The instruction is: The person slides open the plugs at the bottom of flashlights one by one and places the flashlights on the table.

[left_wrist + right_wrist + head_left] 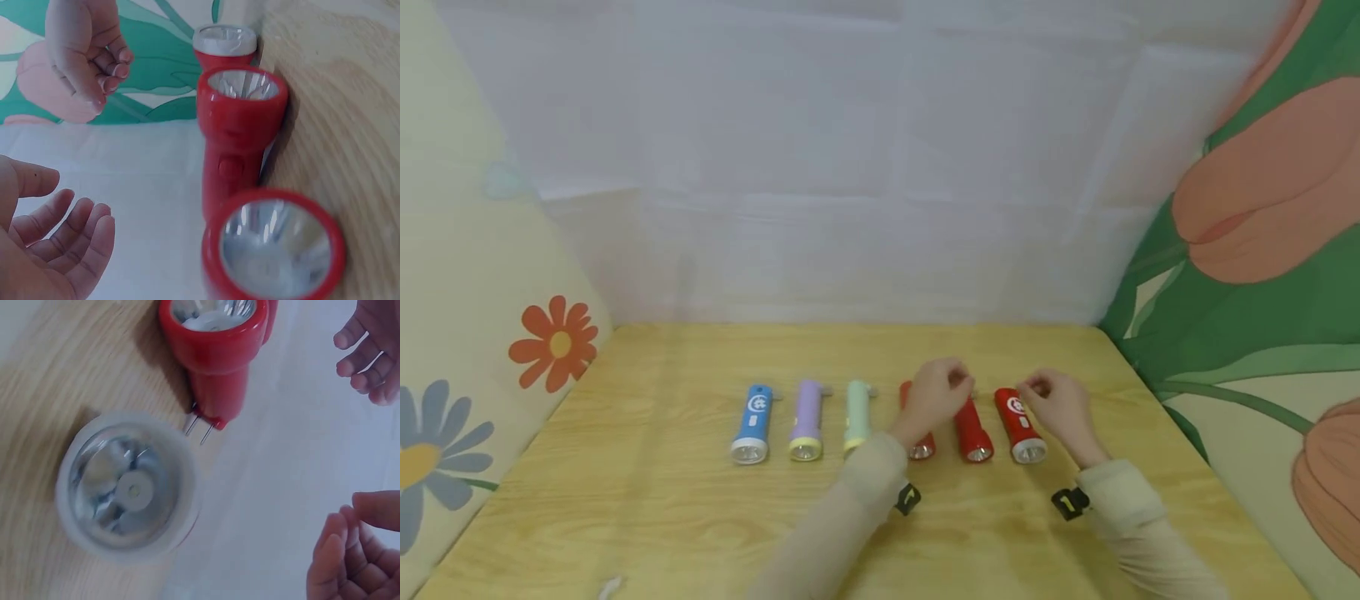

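Three red flashlights lie on the right half of a row. My left hand [931, 402] hovers above the left red flashlight [922, 450], hiding part of it, with fingertips near the tail of the middle red flashlight [973, 432]. In the left wrist view that hand's fingers [92, 250] curl loosely around nothing. Beside the tail of the right, white-headed red flashlight [1019, 425] is my right hand [1063, 412]. Its thumb and fingers [334, 556] come close together, with no object between them. Two metal prongs [200, 429] stick out from the middle red flashlight's tail.
Left of the red ones lie a blue flashlight [755, 425], a purple flashlight [808, 421] and a mint-green flashlight [857, 412], heads toward me. They rest on a wooden table [647, 500]. A white cloth backdrop [850, 167] and flowered side panels enclose it.
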The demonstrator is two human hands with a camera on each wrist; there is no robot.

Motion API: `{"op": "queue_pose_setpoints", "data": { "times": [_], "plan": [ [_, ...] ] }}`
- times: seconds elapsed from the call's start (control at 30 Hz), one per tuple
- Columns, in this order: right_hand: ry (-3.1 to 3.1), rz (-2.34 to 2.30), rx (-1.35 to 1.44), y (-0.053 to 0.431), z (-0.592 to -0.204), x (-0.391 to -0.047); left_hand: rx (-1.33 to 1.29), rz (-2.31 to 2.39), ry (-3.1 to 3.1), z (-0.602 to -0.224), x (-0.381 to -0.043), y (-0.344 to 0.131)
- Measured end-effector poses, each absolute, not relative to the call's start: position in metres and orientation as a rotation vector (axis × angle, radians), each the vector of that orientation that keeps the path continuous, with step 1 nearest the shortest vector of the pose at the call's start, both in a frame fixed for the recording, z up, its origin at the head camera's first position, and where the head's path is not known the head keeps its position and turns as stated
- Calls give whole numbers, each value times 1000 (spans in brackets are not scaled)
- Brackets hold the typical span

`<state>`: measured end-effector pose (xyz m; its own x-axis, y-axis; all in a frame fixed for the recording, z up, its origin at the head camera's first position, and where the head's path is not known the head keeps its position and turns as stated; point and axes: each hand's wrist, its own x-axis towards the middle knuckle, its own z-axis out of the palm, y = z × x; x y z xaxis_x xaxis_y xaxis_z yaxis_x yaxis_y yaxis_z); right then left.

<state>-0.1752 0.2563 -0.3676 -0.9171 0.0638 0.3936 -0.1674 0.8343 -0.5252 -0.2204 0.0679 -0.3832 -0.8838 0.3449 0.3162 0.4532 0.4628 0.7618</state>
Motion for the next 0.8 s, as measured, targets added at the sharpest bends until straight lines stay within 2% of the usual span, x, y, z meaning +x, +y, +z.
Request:
{"op": "queue_pose_setpoints", "data": {
  "times": [0.43,0.8],
  "plan": [
    [-2624,874,149,231,-367,-192,-673,-1356,-2561,-376,-218,29],
    [-2675,921,285,211,-369,-191,-473,-1386,-2645,-375,-206,-4]
  ]
}}
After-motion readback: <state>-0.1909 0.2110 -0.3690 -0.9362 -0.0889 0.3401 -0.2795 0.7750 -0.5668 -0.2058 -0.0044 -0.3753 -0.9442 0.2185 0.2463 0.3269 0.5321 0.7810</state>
